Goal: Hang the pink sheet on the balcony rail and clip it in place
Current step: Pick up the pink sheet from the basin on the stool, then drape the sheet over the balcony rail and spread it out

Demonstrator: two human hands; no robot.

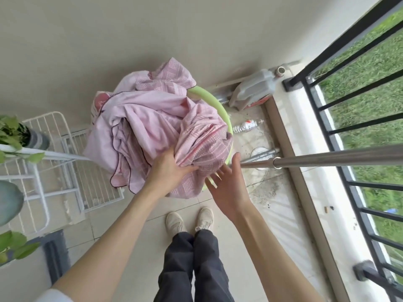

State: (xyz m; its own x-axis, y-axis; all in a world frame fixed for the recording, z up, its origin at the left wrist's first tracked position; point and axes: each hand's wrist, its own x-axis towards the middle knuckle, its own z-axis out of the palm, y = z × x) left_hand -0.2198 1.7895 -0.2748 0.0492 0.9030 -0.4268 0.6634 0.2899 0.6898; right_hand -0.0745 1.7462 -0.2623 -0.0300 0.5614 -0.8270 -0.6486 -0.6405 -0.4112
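A crumpled pink sheet [152, 127] is heaped in a light green basin [207, 99] on the balcony floor. My left hand [168, 171] grips a bunch of the sheet at its near edge, thumb and fingers curled into the fabric. My right hand [229, 184] is open just right of it, fingers spread and pointing toward the sheet, fingertips at the fabric's lower edge. A steel rail pole [338, 159] reaches in from the right at about hand height. The black balcony railing [349, 118] runs along the right side. No clips are visible.
A white wire rack [65, 162] stands left of the basin, with potted plants [13, 131] at the far left. A plastic jug [253, 90] and an empty bottle [246, 126] lie beyond the basin. My shoes [189, 219] stand on tile just behind the basin.
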